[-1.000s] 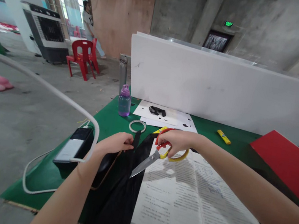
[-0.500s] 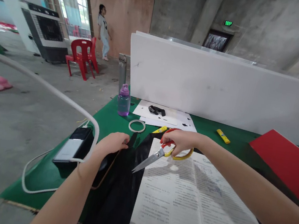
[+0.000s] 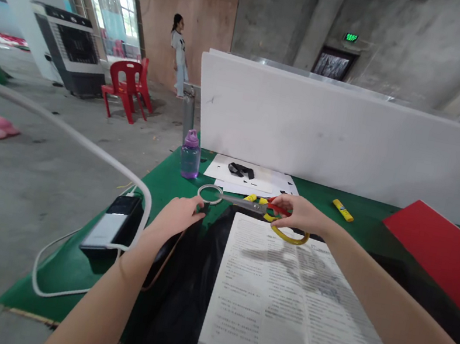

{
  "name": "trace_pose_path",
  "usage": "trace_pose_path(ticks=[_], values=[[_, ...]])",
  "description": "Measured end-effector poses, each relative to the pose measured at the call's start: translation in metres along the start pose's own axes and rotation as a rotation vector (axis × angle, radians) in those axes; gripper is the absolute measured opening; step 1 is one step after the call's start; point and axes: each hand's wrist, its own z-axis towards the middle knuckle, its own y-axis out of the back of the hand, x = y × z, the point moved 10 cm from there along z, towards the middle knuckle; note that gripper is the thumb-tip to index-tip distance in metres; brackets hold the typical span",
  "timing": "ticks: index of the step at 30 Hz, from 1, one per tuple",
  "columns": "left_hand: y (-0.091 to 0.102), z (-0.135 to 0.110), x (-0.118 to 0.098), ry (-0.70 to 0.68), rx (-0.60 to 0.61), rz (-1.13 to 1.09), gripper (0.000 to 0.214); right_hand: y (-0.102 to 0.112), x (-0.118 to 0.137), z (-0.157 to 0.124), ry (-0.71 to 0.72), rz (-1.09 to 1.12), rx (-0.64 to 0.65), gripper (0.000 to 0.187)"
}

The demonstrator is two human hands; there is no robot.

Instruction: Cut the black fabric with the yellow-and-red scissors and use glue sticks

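Note:
My right hand [image 3: 300, 214] grips a pair of scissors [image 3: 256, 207] by the red and yellow handles. The blades look closed and point left, their tips by the right edge of a pale ring [image 3: 211, 186]. With closed fingers, my left hand [image 3: 180, 215] pinches a small black piece [image 3: 205, 208] just below that ring. Under the scissors lies a printed paper [image 3: 257, 295], spread over black material [image 3: 178, 311]. A yellow stick [image 3: 249, 198] shows partly behind the blades. A dark phone-like object [image 3: 163, 261] is half covered by my left forearm.
A power bank [image 3: 107, 227] with a white cable [image 3: 96, 145] lies at the left. A purple bottle [image 3: 190, 156] stands behind it. Black strips [image 3: 241, 170] rest on white paper. A red board [image 3: 442, 257] is at right. A person [image 3: 178, 53] is in the background.
The scissors have swung up from pointing down-left to nearly level, and my right hand shifted slightly right. The black piece in my left hand now looks shorter. The person moved right.

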Motion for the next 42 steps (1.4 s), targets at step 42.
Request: trace_pose_path(ticks=[42], values=[[-0.056, -0.011, -0.08, -0.16, 0.374, -0.638, 0.027, -0.07, -0.035, -0.009, -0.085, 0.122, -0.802, 0.068]])
